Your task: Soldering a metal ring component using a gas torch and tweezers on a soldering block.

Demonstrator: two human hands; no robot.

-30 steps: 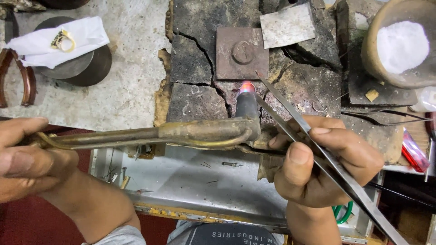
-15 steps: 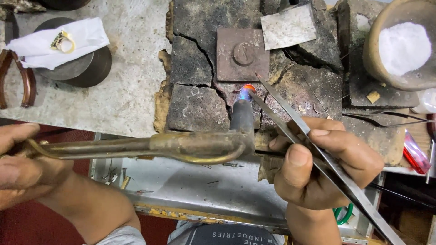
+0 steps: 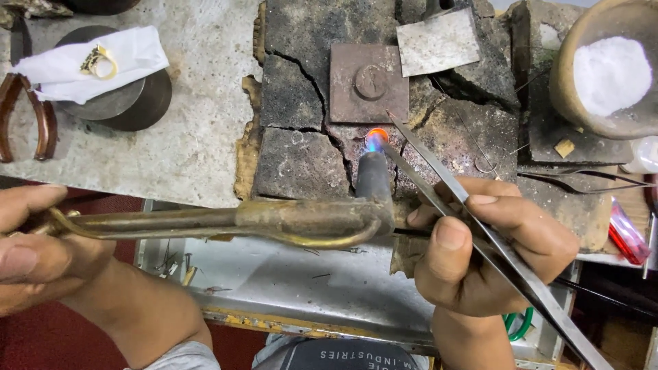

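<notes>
Torch in left hand; tweezers in right hand.

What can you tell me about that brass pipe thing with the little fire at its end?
The torch is a long, tarnished brass tube lying across the bench edge. The left hand grips its hooked handle. A dark nozzle bends away from the person, its small blue-orange flame touching the cracked charred block, beside the tweezers' tips.

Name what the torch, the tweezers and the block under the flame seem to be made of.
Torch: likely brass, from its dull yellow, tarnished tube. Tweezers: probably steel, with grey, smooth, flat blades. Block: perhaps charcoal or firebrick, being dark, rough, cracked and scorched.
</notes>
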